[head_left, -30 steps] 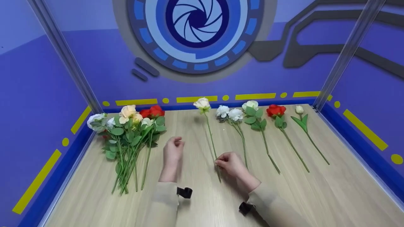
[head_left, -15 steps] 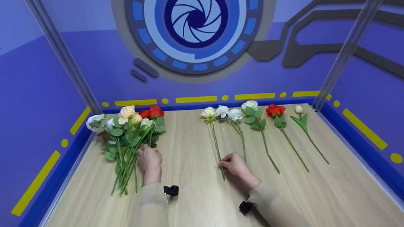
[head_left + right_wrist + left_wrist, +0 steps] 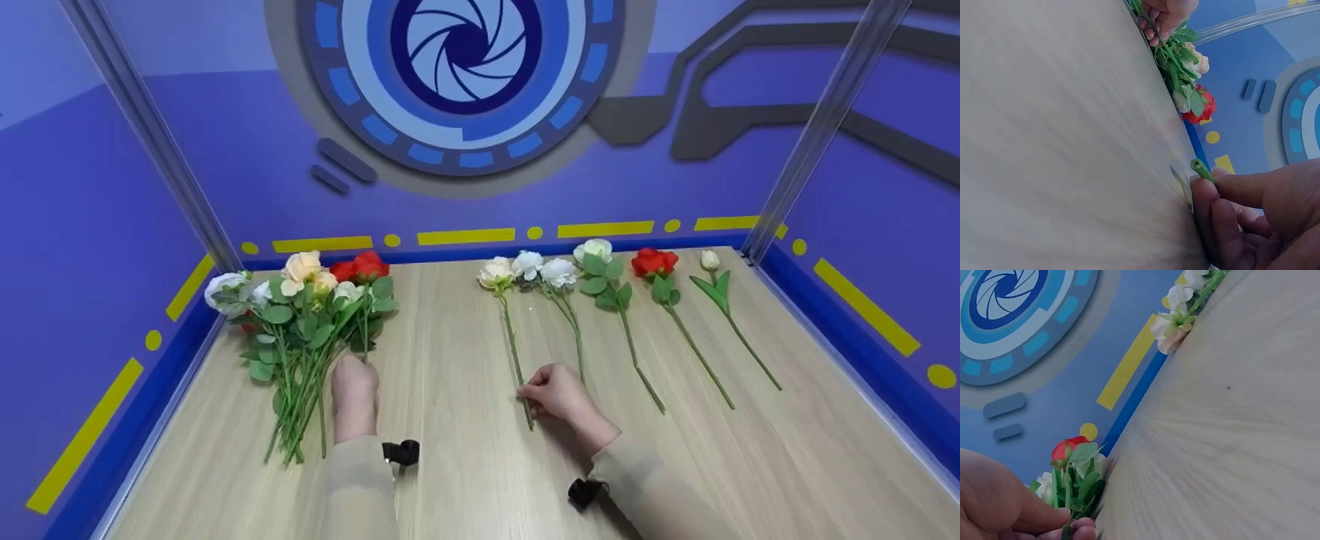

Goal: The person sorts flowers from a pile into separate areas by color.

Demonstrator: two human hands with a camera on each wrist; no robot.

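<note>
In the head view my left hand [image 3: 355, 394] is at the right side of a pile of artificial flowers [image 3: 300, 330]. The left wrist view has its thumb and fingertips pinching a green stem that runs up to a red rose [image 3: 1067, 449] with leaves. My right hand [image 3: 559, 391] pinches the lower stem of a cream rose [image 3: 496, 274], whose bloom lies towards the back beside the white flowers. The cut end of that stem [image 3: 1198, 165] pokes out between thumb and forefinger in the right wrist view.
Right of the cream rose lie white flowers [image 3: 559, 273], a whitish rose [image 3: 595, 252] with leaves, another red rose [image 3: 655, 262] and a white tulip [image 3: 710, 260], side by side on the wooden table [image 3: 457, 465]. Blue printed walls [image 3: 450, 214] enclose the back and sides.
The cream rose came down and slightly right onto the table, still in my right hand. My left hand moved left to the pile and now pinches a stem there.
</note>
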